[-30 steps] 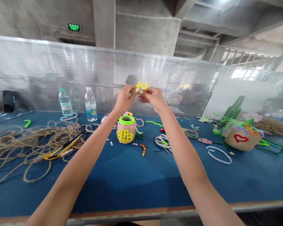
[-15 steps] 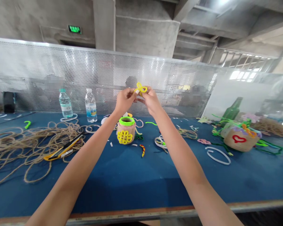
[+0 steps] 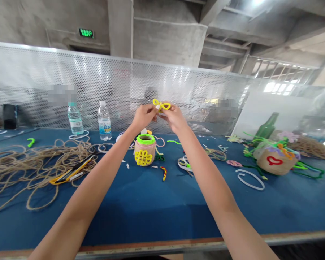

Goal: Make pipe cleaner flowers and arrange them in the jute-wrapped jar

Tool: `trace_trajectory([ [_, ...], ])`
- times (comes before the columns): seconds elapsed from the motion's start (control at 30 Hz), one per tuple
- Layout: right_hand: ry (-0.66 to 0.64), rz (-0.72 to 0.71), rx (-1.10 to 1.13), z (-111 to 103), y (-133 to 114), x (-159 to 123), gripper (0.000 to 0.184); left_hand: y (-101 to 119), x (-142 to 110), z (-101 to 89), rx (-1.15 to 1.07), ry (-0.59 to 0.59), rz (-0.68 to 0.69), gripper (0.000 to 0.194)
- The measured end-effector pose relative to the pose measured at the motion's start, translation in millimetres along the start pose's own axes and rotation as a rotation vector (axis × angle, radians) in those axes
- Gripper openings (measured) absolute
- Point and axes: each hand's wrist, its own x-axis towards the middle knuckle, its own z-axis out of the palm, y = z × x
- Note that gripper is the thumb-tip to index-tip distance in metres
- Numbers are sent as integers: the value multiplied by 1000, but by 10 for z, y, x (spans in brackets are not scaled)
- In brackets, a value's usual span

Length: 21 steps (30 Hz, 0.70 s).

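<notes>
Both hands are raised above the far side of the table, holding a yellow pipe cleaner twisted into a bow of two loops. My left hand pinches its left end, and my right hand grips it from the other side. The fingers hide the middle of the bow, along with a small white bit at its centre. Below the hands stands a twine-wrapped jar with a lime-green rim and a yellow pipe cleaner knot on its front.
Loose jute twine and a yellow-handled utility knife lie on the blue table at left. Two water bottles stand behind. At right are a twine-wrapped pot, a green bottle and white pipe cleaner.
The yellow bow has turned so that its loops spread sideways, and it sits slightly lower. My hands have drawn a little closer together.
</notes>
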Motion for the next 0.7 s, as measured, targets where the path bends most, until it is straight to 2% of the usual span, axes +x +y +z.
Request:
trace_trajectory([
  [0.23,-180,23,-58,-141,-121,-40,28,76,-20,-48,49,8,-39,25],
  [0.37,-106,15,-92,-176,-102,-18,24,96,-34,-66,80,-57,-4,24],
  [0.5,-32,20,-113,-187,-58,13,16,101,-30,-69,21,-111,-76,23],
  [0.7,-51,33,-98,-199,-61,11,19,114,-26,-91,15,-65,-84,17],
])
